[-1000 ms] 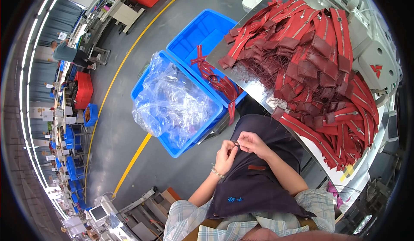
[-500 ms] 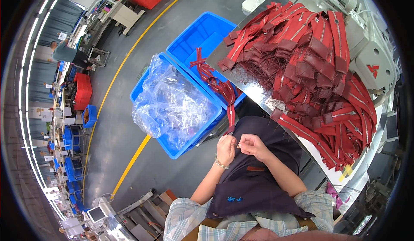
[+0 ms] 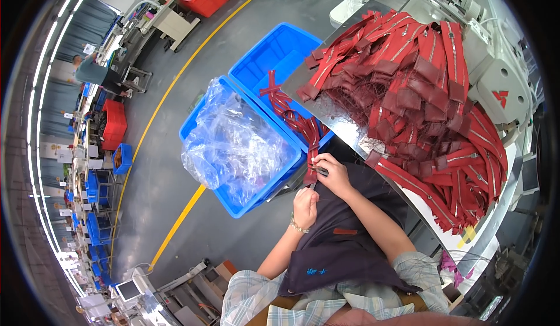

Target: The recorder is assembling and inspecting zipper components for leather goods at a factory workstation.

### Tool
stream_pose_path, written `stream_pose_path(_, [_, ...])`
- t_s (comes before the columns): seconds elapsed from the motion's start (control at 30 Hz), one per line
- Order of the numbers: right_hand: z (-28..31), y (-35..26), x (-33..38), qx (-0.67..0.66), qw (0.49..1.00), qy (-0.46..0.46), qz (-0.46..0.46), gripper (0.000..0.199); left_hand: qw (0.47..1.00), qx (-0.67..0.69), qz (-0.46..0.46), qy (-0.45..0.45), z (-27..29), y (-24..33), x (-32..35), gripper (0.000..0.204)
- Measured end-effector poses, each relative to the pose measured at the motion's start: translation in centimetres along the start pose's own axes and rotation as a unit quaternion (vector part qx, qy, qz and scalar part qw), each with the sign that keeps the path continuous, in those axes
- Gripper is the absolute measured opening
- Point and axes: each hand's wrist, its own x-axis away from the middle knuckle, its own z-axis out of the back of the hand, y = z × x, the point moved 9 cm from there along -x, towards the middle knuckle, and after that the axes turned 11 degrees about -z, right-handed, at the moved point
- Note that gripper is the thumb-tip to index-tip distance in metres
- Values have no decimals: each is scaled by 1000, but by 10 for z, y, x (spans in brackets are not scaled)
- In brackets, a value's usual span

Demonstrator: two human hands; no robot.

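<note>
A red zipper strip with a dark red end tab (image 3: 311, 178) runs from my left hand (image 3: 305, 207) up to the blue bins. My left hand is closed around its lower end, above the dark apron on my lap. Higher on the same strip, my right hand (image 3: 333, 176) pinches a small dark metal piece (image 3: 320, 171) against it. The fingers partly cover that piece, so its kind is unclear. More red zippers (image 3: 300, 120) hang in a bunch over the rims of the bins. To the right, a large heap of red zippers (image 3: 402, 101) with dark red tabs covers the metal tabletop (image 3: 343, 120).
A blue bin (image 3: 237, 209) with clear plastic bags (image 3: 236, 148) stands left of my hands, against another blue bin (image 3: 256, 51). A white sewing machine (image 3: 501, 86) stands behind the heap at right. A person (image 3: 96, 72) stands by the far-left worktables. Yellow lines cross the grey floor.
My right hand has moved up and away from my left hand, along the zipper strip, and the dark metal piece now shows. My left hand stays closed, slightly lower.
</note>
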Motion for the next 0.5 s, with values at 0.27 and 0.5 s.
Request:
stream_pose_path(0.27, [1, -10, 20, -124, 988, -31, -82, 18, 936, 197, 167, 240, 16, -33, 21, 59])
stream_pose_path(0.5, [-23, 7, 56, -320, 920, -83, -209, 11, 950, 179, 210, 147, 6, -38, 6, 22])
